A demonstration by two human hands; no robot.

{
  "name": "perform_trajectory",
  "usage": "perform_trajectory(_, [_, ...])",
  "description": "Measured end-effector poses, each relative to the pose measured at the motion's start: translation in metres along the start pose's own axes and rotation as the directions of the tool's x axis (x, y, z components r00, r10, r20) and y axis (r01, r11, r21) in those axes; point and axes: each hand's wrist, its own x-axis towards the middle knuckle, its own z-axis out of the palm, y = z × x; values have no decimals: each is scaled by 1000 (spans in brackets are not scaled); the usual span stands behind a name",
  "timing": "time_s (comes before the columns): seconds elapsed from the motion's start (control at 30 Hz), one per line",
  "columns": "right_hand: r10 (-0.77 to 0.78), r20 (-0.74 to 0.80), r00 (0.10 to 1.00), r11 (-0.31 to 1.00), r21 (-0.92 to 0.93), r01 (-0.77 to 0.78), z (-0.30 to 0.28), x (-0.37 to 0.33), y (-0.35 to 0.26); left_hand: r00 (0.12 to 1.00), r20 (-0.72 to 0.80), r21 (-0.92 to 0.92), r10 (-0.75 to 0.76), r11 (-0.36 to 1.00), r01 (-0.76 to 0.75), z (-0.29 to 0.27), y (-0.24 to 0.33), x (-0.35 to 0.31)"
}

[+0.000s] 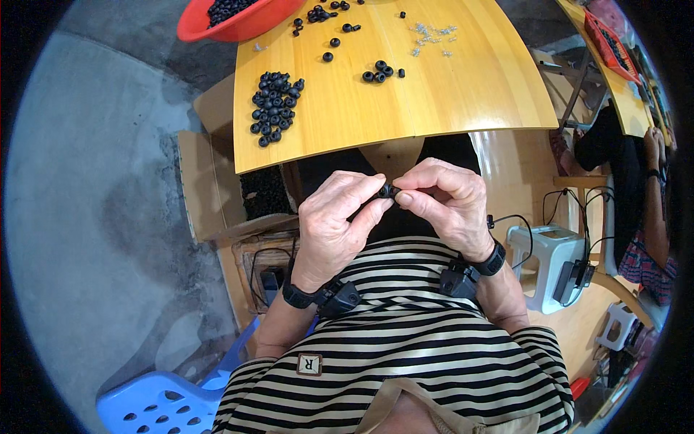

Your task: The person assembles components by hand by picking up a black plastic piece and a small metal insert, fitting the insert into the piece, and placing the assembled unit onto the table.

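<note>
My left hand (336, 224) and my right hand (444, 206) meet in front of my chest, just below the near edge of the wooden table (463, 94). Together their fingertips pinch one small black rubber ring (386, 192). Both wrists carry black bands with small devices. On the table lies a pile of the same black rings (275, 108) at the left, a few more rings (379, 71) in the middle, and a scatter of tiny clear parts (432, 35) farther back.
A red bowl (238, 22) of black rings sits at the table's far left corner. An open cardboard box (217, 181) stands on the floor at left, a blue plastic stool (155, 401) below. Another person (643, 210) sits at right beside a white stool (549, 260).
</note>
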Motion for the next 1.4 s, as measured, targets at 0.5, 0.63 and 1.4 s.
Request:
perform_trajectory(0.5, [3, -26, 1000, 1000, -28, -4, 3, -2, -5, 999, 21, 71, 40, 997, -42, 0, 4, 1])
perform_trajectory(0.63, [-1, -5, 1000, 1000, 19, 1, 0, -4, -4, 1000, 13, 22, 16, 1000, -16, 2, 4, 0])
perform_trajectory(1.4, [372, 277, 886, 684, 563, -463, -10, 6, 19, 999, 32, -157, 32, 987, -27, 12, -6, -2])
